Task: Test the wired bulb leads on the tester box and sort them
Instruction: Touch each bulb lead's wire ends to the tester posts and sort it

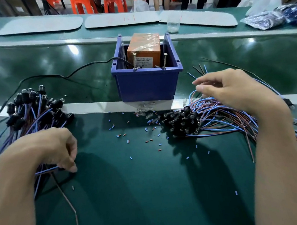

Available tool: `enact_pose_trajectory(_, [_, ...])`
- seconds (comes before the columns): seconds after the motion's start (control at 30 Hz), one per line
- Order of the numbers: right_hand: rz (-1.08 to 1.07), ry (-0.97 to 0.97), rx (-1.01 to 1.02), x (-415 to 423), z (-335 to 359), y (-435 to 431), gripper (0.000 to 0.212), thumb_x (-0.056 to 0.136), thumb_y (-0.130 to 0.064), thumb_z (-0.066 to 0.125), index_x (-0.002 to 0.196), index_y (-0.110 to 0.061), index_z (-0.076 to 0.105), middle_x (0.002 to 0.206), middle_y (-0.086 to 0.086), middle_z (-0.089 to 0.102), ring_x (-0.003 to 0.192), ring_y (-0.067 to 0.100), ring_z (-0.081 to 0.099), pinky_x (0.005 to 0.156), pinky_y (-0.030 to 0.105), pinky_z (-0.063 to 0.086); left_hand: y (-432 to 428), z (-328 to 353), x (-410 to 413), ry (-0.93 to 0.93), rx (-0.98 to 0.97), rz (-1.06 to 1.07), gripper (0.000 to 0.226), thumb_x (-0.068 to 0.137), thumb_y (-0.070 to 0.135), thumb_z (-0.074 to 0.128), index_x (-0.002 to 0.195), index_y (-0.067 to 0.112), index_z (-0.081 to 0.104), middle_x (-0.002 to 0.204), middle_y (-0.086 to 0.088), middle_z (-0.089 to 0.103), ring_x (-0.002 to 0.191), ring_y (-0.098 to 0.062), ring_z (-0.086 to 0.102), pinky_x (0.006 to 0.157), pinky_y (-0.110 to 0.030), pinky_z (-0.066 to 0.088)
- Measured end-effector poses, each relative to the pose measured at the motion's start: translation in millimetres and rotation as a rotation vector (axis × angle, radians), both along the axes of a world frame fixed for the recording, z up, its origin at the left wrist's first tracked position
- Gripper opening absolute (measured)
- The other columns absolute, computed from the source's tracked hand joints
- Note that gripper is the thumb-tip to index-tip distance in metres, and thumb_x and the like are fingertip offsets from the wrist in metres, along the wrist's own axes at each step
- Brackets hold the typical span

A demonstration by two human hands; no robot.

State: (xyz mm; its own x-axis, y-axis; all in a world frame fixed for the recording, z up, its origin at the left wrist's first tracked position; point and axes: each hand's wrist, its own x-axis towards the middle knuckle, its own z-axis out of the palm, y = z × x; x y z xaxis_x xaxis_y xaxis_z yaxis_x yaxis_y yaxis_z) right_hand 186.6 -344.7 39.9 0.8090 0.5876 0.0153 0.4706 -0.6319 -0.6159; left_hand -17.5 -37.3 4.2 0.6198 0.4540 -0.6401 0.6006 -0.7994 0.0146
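Note:
The tester, an orange box [143, 48] with two upright screws [135, 61], sits inside a blue bin [147, 86] at the table's middle. A pile of wired bulbs with black sockets [33, 108] lies at the left, its blue and brown leads running under my left hand [56, 149], whose curled fingers pinch a blue lead near the pile's wire ends. A second pile of bulb leads [183, 121] lies at the right. My right hand [233, 88] hovers over its wires with fingers loosely bent; whether it holds a wire I cannot tell.
Small blue and brown insulation scraps [128, 142] and loose clear bulbs [144, 111] litter the green mat. A black cable [67, 76] runs left from the bin. White pads [121, 19], a jar [173, 24] and bagged parts [266, 19] lie beyond. People stand behind.

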Motion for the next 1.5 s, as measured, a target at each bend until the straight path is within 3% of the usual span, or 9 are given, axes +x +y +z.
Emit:
enact_pose_trajectory(0.23, [0.223, 0.126, 0.297, -29.7, 6.6, 38.7, 0.017, 0.089, -0.02, 0.065, 0.105, -0.022, 0.069, 0.087, -0.006, 0.074, 0.073, 0.001, 0.069, 0.07, 0.011, 0.046, -39.2, 41.8, 27.0, -0.811, 0.136, -0.198, 0.023, 0.067, 0.037, 0.08, 0.067, 0.028, 0.06, 0.055, 0.02, 0.065, 0.056, 0.006, 0.059, 0.064, -0.025, 0.046])
enact_pose_trajectory(0.43, [0.461, 0.444, 0.442, -63.8, -10.6, 86.1, 0.018, 0.09, 0.003, 0.059, 0.101, -0.011, 0.061, 0.092, 0.006, 0.069, 0.074, 0.015, 0.07, 0.062, 0.019, 0.05, -103.4, 56.7, 59.5, -1.379, -0.373, -0.108, 0.02, 0.072, 0.033, 0.079, 0.077, 0.021, 0.064, 0.069, 0.004, 0.071, 0.061, -0.015, 0.069, 0.06, -0.026, 0.053])
enact_pose_trajectory(0.7, [0.178, 0.465, 0.809, -47.2, -8.0, 76.2, 0.014, 0.094, 0.002, 0.053, 0.09, -0.008, 0.062, 0.07, 0.0, 0.067, 0.062, 0.007, 0.066, 0.062, 0.017, 0.052, -125.1, 45.4, 78.1, -1.502, -1.019, 0.256, 0.016, 0.088, 0.023, 0.064, 0.072, 0.018, 0.064, 0.071, 0.003, 0.07, 0.069, -0.012, 0.066, 0.066, -0.024, 0.056])
enact_pose_trajectory(0.8, [0.095, 0.399, 0.878, -45.1, -5.3, 74.7, 0.017, 0.094, 0.001, 0.054, 0.088, -0.012, 0.063, 0.073, 0.002, 0.066, 0.067, 0.01, 0.067, 0.07, 0.022, 0.054, -122.8, 43.3, 80.6, -1.189, -0.934, 0.351, 0.06, 0.097, 0.045, 0.044, 0.047, 0.018, 0.065, 0.062, -0.002, 0.07, 0.054, -0.013, 0.064, 0.058, -0.021, 0.048])
enact_pose_trajectory(0.9, [0.128, 0.379, 0.879, -45.0, -3.0, 71.3, 0.013, 0.095, -0.006, 0.055, 0.087, -0.011, 0.064, 0.079, 0.007, 0.068, 0.074, 0.016, 0.069, 0.072, 0.024, 0.056, -123.1, 38.8, 85.3, -0.874, -1.021, 0.475, 0.08, 0.094, 0.065, 0.018, 0.074, 0.011, 0.073, 0.085, -0.009, 0.075, 0.073, -0.016, 0.071, 0.068, -0.023, 0.047])
enact_pose_trajectory(1.03, [0.255, 0.319, 0.793, -46.4, -0.7, 68.9, 0.026, 0.099, -0.014, 0.047, 0.08, -0.012, 0.064, 0.087, 0.001, 0.067, 0.083, 0.008, 0.064, 0.078, 0.022, 0.052, -122.5, 36.9, 90.3, -1.088, -1.517, 0.962, 0.069, 0.097, 0.061, 0.018, 0.107, 0.006, 0.059, 0.098, -0.011, 0.071, 0.088, -0.02, 0.068, 0.08, -0.03, 0.053])
enact_pose_trajectory(1.2, [0.262, 0.506, 0.954, -40.4, 1.6, 61.1, 0.033, 0.098, -0.015, 0.04, 0.067, -0.011, 0.051, 0.079, 0.002, 0.068, 0.088, 0.024, 0.068, 0.091, 0.04, 0.05, -112.3, 40.4, 87.4, -1.426, -1.731, 1.56, 0.048, 0.103, 0.038, 0.022, 0.079, 0.009, 0.051, 0.074, -0.005, 0.059, 0.064, -0.017, 0.06, 0.069, -0.03, 0.049])
enact_pose_trajectory(1.37, [0.09, 0.682, 1.192, -33.2, 4.7, 58.2, 0.031, 0.1, -0.009, 0.038, 0.069, -0.008, 0.044, 0.053, 0.0, 0.045, 0.049, 0.015, 0.048, 0.066, 0.033, 0.054, -98.0, 42.9, 82.1, -1.697, -1.804, 1.613, 0.041, 0.104, 0.028, 0.022, 0.073, 0.012, 0.044, 0.047, 0.003, 0.035, 0.034, -0.009, 0.032, 0.043, -0.018, 0.032])
enact_pose_trajectory(1.5, [-0.103, 0.668, 1.183, -22.8, 4.8, 51.4, 0.034, 0.1, -0.013, 0.039, 0.066, -0.014, 0.043, 0.049, -0.007, 0.029, 0.04, 0.006, 0.021, 0.037, 0.017, 0.023, -94.3, 41.3, 81.4, -1.694, -1.605, 1.381, 0.038, 0.104, 0.026, 0.023, 0.072, 0.017, 0.04, 0.045, 0.008, 0.028, 0.033, -0.008, 0.02, 0.035, -0.018, 0.02])
